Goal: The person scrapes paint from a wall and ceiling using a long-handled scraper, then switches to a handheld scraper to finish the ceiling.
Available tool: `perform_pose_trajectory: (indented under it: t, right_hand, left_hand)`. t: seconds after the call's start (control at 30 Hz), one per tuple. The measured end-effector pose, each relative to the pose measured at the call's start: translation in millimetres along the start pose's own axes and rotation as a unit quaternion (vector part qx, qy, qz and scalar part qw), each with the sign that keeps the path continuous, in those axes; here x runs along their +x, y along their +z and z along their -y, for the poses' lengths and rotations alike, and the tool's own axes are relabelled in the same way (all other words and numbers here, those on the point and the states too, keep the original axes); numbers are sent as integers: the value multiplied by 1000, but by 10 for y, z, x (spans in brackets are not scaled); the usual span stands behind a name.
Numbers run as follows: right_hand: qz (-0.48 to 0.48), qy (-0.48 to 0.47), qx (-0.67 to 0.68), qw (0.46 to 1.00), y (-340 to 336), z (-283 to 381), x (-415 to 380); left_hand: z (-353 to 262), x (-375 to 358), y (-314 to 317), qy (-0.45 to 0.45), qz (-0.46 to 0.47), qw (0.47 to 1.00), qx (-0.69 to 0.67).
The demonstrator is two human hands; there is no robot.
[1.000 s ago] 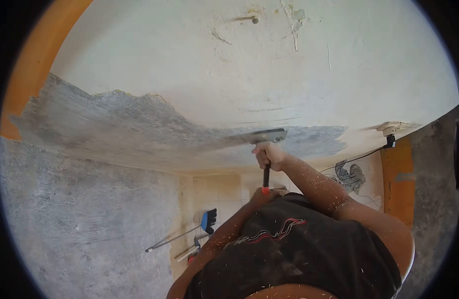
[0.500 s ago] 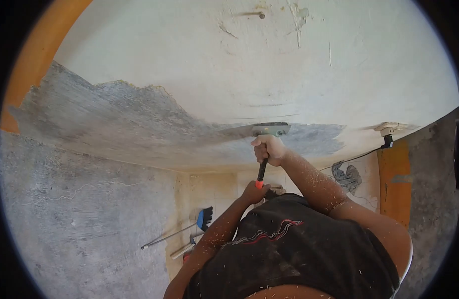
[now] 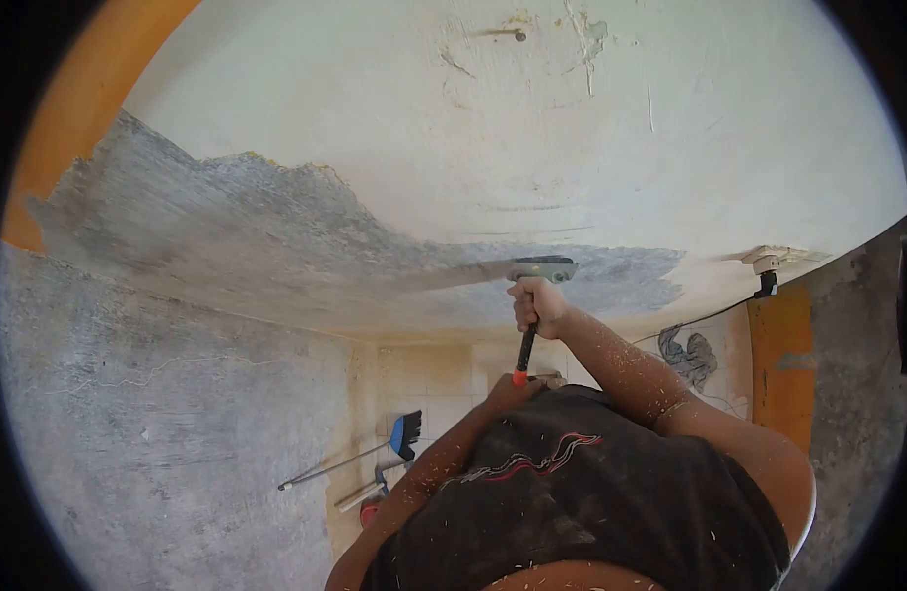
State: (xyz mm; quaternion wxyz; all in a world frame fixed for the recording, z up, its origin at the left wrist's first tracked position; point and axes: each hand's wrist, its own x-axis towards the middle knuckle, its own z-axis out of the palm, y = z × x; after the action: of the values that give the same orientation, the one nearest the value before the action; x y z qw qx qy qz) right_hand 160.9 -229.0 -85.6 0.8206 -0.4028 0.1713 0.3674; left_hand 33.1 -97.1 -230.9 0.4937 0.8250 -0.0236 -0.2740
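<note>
A long-handled scraper (image 3: 543, 269) has its wide head against the wall (image 3: 611, 148), over a grey stripped patch (image 3: 276, 236) below the white paint. My right hand (image 3: 540, 305) is wrapped round the dark handle just below the head. Lower down, by the red end of the handle, my left hand (image 3: 514, 391) is closed on the same tool, partly hidden by the dark shirt. Pale flakes lie on both arms and on the shirt.
A blue and black broom (image 3: 405, 435) lies at lower left, beside another tool with a red part (image 3: 369, 513). A socket with a black plug (image 3: 767, 281) sits on the wall at right, its cable running down near a grey cloth (image 3: 688, 357). Orange trim borders both sides.
Both hands and the scraper have moved slightly down and to the right. The scraper head has left the edge of the white paint and is lower on the grey patch.
</note>
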Motion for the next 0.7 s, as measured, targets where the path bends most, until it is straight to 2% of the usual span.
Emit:
perform_pose_trajectory:
  t: [0.03,0.1,0.13,0.17,0.23,0.3,0.37,0.43,0.47,0.57,0.6,0.7]
  right_hand:
    - [2,22,13,1000,-3,20,8]
    - [-6,-2,12,1000,102,123,-30]
    - [25,-18,-9,999,227,246,-93]
    - [57,-33,-30,997,309,326,-148]
    - [66,-28,-29,997,359,349,-167]
    - [24,-82,-18,996,294,192,-103]
    - [17,-46,-9,999,169,95,-41]
    - [-11,4,-3,1000,201,91,-75]
    - [-15,-50,-18,998,235,94,-84]
    - [24,-5,7,1000,296,195,-105]
    - [-21,-43,-14,999,321,142,-101]
    - [1,-27,2,1000,236,85,-62]
  left_hand:
    - [-68,16,-59,3,-2,1000,3]
    - [-261,30,-200,-32,12,996,77]
    - [-305,79,-299,77,32,988,128]
    - [-434,43,-370,-10,-22,999,37]
    - [-494,27,-456,-8,-24,999,25]
    - [-294,48,-353,-29,-29,997,60]
    - [-211,-71,-226,-47,-16,996,77]
    - [-263,-141,-174,-65,3,998,-18]
    - [-286,-126,-209,-47,-14,998,25]
    - [-383,-127,-344,-28,3,1000,-1]
    - [-397,-142,-362,-12,-11,1000,6]
    - [-269,-138,-297,16,-8,1000,25]
